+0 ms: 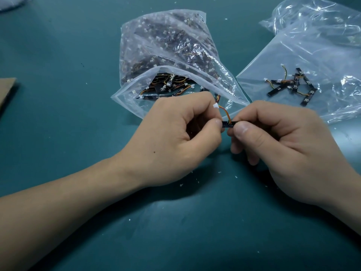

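Head view: the left hand (175,139) and right hand (283,149) are pinching the black strip (228,124) endwise, and should be sparing its wires (224,112).

Electronics assembly workshop, hand-work bench. Teal mat-covered table (58,45). Clear bag (166,45) at far middle, stuffed with small black circuit strips, coloured wires, white connectors. Second clear bag (322,55) toward far right corner, few loose strips (293,85) on or in it. White plastic flecks (181,185) scattered over table. Cardboard piece (5,90) at left edge. One wired strip (228,124) held above table middle.
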